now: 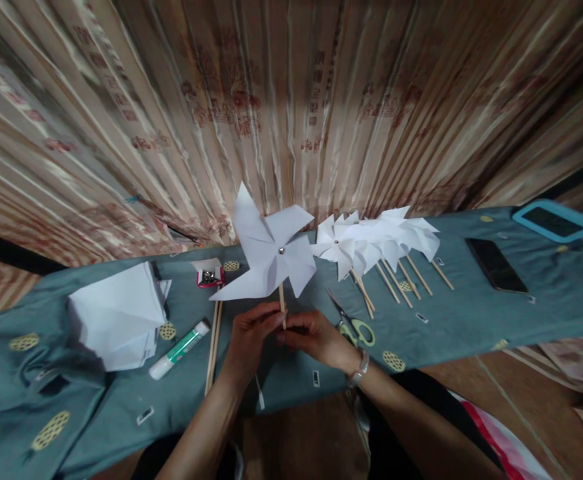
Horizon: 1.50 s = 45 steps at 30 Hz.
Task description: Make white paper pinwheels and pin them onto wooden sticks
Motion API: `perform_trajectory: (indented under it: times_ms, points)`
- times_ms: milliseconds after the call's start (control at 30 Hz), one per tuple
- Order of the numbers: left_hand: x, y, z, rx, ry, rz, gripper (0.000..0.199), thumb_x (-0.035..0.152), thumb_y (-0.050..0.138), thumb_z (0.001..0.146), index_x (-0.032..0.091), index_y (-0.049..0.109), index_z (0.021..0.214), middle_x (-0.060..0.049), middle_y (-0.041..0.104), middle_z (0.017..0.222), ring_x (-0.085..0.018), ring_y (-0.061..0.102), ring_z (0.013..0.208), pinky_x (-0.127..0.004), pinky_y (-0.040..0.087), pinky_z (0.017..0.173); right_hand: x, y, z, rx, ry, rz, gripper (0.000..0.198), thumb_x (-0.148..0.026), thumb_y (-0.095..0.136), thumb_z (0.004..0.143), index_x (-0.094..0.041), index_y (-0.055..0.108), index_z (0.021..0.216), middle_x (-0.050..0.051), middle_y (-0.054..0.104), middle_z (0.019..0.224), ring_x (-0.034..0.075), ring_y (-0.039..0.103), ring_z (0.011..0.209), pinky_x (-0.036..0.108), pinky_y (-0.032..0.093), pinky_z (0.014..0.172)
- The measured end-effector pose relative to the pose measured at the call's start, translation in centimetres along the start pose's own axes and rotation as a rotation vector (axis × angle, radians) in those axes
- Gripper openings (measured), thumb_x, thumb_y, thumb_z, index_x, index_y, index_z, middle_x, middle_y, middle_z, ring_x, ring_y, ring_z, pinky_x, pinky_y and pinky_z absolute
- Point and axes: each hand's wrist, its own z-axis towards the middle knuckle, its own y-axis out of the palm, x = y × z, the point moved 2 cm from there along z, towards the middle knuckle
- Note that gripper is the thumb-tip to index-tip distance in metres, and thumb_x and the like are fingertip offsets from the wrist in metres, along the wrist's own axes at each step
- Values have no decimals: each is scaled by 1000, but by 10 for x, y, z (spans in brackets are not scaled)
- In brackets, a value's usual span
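A white paper pinwheel (299, 257) with a metal pin at its centre stands upright on a thin wooden stick, raised over the middle of the table. My left hand (253, 337) is closed on the stick from the left. From the right, my right hand (314, 333) pinches the same stick near its lower end. Just right of my right hand lie scissors (356, 329) with light green handles. Left of my left hand are loose wooden sticks (214, 343) and a green and white glue stick (179, 350).
Several finished pinwheels (386, 240) lie overlapping at the back right. A phone (495, 265) and a blue-framed tablet (554, 220) rest farther right. At left are a stack of white paper (116, 313) and a small red box of pins (209, 275). A curtain (281, 120) hangs behind the cloth-covered table (451, 327).
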Motion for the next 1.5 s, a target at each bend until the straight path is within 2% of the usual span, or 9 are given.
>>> perform_trajectory:
  times_ms: [133,267,500,667,900,1067,1200,1300,1500]
  points:
    - [0,-3,1,3,32,32,18,25,84,61,20,80,78,-3,77,81,-16,67,80,-26,51,80,-13,-26,-2,209,-88,-29,33,-53,65,83,-20,72,85,1,70,79,15,62,74,26,48,67]
    - [0,1,-1,-2,14,102,19,25,84,58,19,80,75,-4,77,76,-17,67,74,-28,53,75,-25,-54,-1,526,-179,88,38,-53,72,77,-24,70,101,4,73,98,18,66,90,31,51,82]
    - [4,7,0,-11,44,174,14,24,81,59,20,80,72,-3,76,74,-17,66,72,-28,53,74,-27,-52,6,513,-148,363,35,-44,84,65,-24,71,91,-3,71,71,11,64,64,24,54,64]
    - [3,5,1,-56,77,204,16,25,78,66,19,80,81,-5,77,86,-19,67,82,-29,51,80,-24,-36,5,401,-82,473,32,-43,84,65,-21,70,82,-1,73,71,11,67,62,22,55,60]
    - [1,2,3,-91,115,200,13,28,77,69,16,79,75,-4,73,76,-17,63,75,-27,48,74,-36,-20,-7,189,-100,294,29,-48,73,79,-19,72,81,0,71,69,9,62,57,20,50,53]
    - [1,-1,2,-57,99,199,11,27,78,69,20,79,77,-1,73,79,-17,62,79,-26,47,76,-47,-53,-19,485,-178,44,35,-51,64,85,-19,70,73,-1,67,59,9,54,50,23,44,49]
    - [0,1,0,-100,79,205,8,26,79,67,19,77,69,0,69,70,-15,60,71,-25,47,71,-49,-81,-21,812,-300,-72,27,-41,66,86,-24,69,107,6,74,107,18,67,95,33,53,84]
    - [0,3,0,-125,59,229,9,27,79,65,18,77,67,-1,70,69,-15,60,69,-26,47,69,-44,-85,-15,710,-328,-18,43,-37,67,85,-28,59,127,7,65,130,20,60,120,40,46,103]
    - [-2,1,1,-36,43,225,14,27,81,60,20,79,72,-4,76,75,-19,68,75,-30,53,75,-39,-75,-12,674,-276,133,27,-43,73,78,-23,70,96,1,73,86,15,68,79,29,55,72]
